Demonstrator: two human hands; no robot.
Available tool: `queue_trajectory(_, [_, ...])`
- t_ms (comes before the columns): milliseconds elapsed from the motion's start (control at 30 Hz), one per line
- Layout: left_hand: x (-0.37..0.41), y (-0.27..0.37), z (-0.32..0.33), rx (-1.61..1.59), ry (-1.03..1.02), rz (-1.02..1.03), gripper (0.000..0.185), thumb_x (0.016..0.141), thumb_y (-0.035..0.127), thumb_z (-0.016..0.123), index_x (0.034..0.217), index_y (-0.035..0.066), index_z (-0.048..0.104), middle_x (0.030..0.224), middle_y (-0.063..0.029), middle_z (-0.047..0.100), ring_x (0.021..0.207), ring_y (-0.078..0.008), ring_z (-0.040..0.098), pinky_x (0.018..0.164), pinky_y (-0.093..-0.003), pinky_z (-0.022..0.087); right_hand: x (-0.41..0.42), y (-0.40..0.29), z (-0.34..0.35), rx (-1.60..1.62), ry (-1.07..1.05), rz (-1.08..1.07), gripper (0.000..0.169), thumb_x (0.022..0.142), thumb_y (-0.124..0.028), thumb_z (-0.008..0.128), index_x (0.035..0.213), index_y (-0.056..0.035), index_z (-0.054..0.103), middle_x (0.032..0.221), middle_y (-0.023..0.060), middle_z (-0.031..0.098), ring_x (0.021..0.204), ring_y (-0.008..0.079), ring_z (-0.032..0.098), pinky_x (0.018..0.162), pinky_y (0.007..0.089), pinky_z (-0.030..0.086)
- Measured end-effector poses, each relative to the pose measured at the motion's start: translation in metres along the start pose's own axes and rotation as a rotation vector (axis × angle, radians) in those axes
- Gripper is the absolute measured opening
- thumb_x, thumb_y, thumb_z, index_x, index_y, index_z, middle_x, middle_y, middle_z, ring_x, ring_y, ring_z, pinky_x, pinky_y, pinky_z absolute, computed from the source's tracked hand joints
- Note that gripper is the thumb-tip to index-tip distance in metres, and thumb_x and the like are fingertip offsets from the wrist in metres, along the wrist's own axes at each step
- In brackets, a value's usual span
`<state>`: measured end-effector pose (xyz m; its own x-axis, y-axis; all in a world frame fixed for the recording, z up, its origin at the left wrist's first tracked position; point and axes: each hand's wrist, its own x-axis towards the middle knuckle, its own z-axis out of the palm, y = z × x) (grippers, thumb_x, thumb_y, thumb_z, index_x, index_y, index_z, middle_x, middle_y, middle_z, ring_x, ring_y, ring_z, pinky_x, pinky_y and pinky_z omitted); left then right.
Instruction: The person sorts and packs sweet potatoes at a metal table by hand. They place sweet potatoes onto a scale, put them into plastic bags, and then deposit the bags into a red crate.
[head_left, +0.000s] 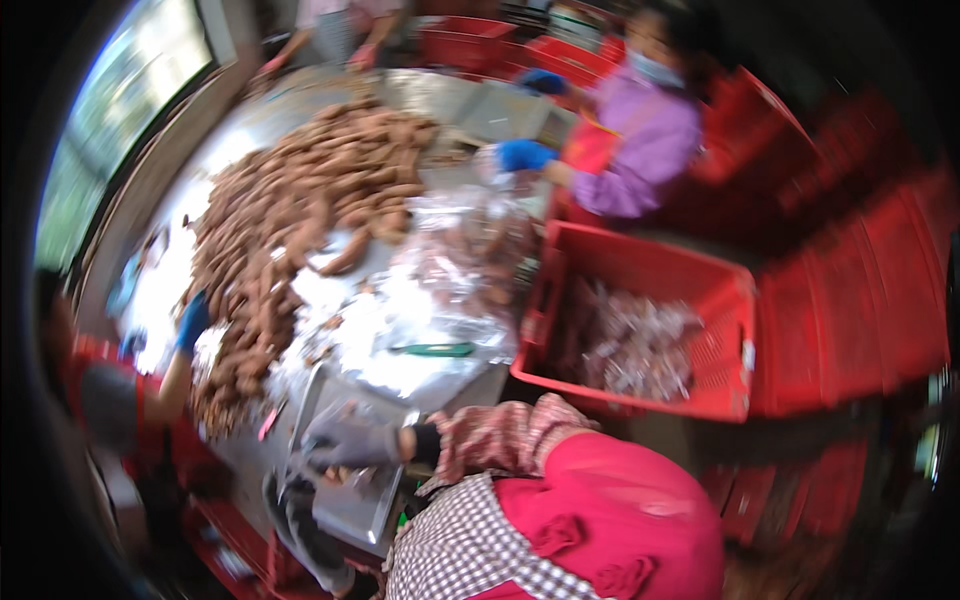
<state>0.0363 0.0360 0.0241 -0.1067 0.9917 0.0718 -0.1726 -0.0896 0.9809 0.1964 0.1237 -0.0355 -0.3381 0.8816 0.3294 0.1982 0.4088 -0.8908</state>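
Note:
My right hand (352, 441), in a grey glove, reaches over a shallow metal tray (388, 504). Below its palm a clear plastic bag (358, 478) with pale brown pieces rests in the tray. Near the tray's lower left edge is my left hand (304, 517), in a darker-looking grey glove with the fingers pointing up. Blur hides whether either hand grips the bag or the tray. Beyond the tray, a large heap of long brown roots or pods (300, 202) covers much of the metal table (247, 469).
A green tool (435, 349) lies on plastic bags (420, 300). Filled clear bags (480, 247) are piled behind it. A red crate (731, 300) to the right holds more bags. Co-workers surround the table, one with a blue-gloved hand (525, 155). A pink object (268, 424) lies near the tray.

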Motion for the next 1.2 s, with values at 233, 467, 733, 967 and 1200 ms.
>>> queue_trajectory(233, [0.027,-0.010,0.018,0.723,-0.556,0.137,0.055,0.092,0.023,0.048,0.140,0.003,0.029,0.129,-0.0130,0.045,0.108,-0.0197,0.050,0.089,-0.0286,0.042,-0.015,0.008,0.017,0.629,-0.263,0.125,0.023,0.083,-0.021,0.059,0.085,0.0022,0.057,0.073,0.0069,0.059,0.068,0.0163,0.056,0.062,0.0315,0.044])
queue_trajectory(467, [0.061,-0.057,-0.007,0.435,-0.497,-0.173,0.055,0.087,0.031,0.054,0.131,0.001,0.041,0.117,-0.0126,0.051,0.102,-0.0220,0.054,0.090,-0.0317,0.041,-0.027,-0.006,-0.022,1.044,-0.449,0.446,0.023,0.087,-0.021,0.056,0.080,0.0000,0.061,0.066,0.0060,0.061,0.057,0.0157,0.060,0.053,0.0283,0.048])
queue_trajectory(733, [0.011,-0.101,-0.057,0.593,-0.284,-0.169,0.031,0.088,0.019,0.054,0.114,0.001,0.051,0.098,-0.0077,0.058,0.089,-0.0199,0.055,0.086,-0.0364,0.043,-0.030,0.125,0.057,1.795,-0.205,0.199,0.032,0.087,-0.020,0.050,0.114,-0.0044,0.055,0.080,0.0053,0.060,0.060,0.0135,0.053,0.057,0.0308,0.045])
queue_trajectory(967, [-0.011,-0.060,-0.070,0.480,-0.358,-0.180,0.031,0.090,0.025,0.051,0.071,0.000,0.055,0.080,-0.0098,0.061,0.077,-0.0196,0.055,0.091,-0.0404,0.040,-0.022,0.089,0.003,0.991,-0.140,0.317,0.061,0.084,-0.017,0.050,0.141,-0.0125,0.027,0.099,0.0129,0.063,0.064,0.0179,0.058,0.060,0.0363,0.051])
queue_trajectory(1200, [0.010,-0.060,-0.013,0.233,-0.115,-0.046,0.044,0.081,-0.005,0.045,0.126,-0.004,0.046,0.127,-0.0170,0.050,0.116,-0.0236,0.048,0.100,-0.0330,0.035,-0.023,0.048,0.044,0.599,-0.027,0.086,0.080,0.080,-0.018,0.067,0.144,-0.0086,0.020,0.115,0.0125,0.057,0.100,0.0186,0.057,0.089,0.0300,0.044])
